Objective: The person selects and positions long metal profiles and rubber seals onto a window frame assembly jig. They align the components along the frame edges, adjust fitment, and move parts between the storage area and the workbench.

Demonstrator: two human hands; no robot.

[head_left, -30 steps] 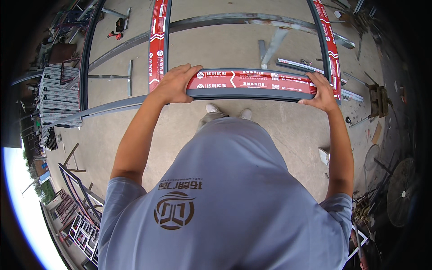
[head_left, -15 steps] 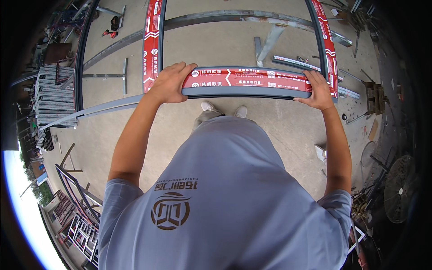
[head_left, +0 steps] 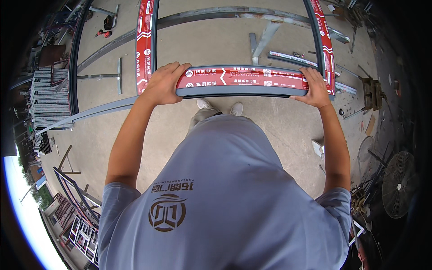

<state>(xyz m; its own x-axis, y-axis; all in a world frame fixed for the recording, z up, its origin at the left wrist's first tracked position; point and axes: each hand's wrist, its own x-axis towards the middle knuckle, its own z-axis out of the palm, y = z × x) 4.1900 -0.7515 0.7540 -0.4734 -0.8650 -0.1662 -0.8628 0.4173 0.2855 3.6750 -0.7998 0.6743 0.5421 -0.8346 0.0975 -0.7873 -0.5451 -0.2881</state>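
Note:
A large grey window frame [head_left: 245, 92], its faces covered with red printed film, lies across in front of me. My left hand [head_left: 166, 84] is wrapped over the near rail close to its left corner, fingers on top and thumb at the near edge. Near the right corner, my right hand [head_left: 314, 88] grips the same rail, thumb also at the near edge. Both side bars of the frame run away from me past the top of the picture. The undersides of the rail and some fingertips are hidden.
Steel support beams [head_left: 263, 13] pass under the frame, with a long grey bar [head_left: 96, 111] at the left. Stacked profiles [head_left: 51, 96] stand far left. A red power tool [head_left: 104, 33] lies on the floor. Another person's shoe [head_left: 318, 148] and a fan [head_left: 398, 185] are at the right.
The whole view has shifted slightly, so frame, hands and floor appear a little further left. Both hands keep their grip on the near rail.

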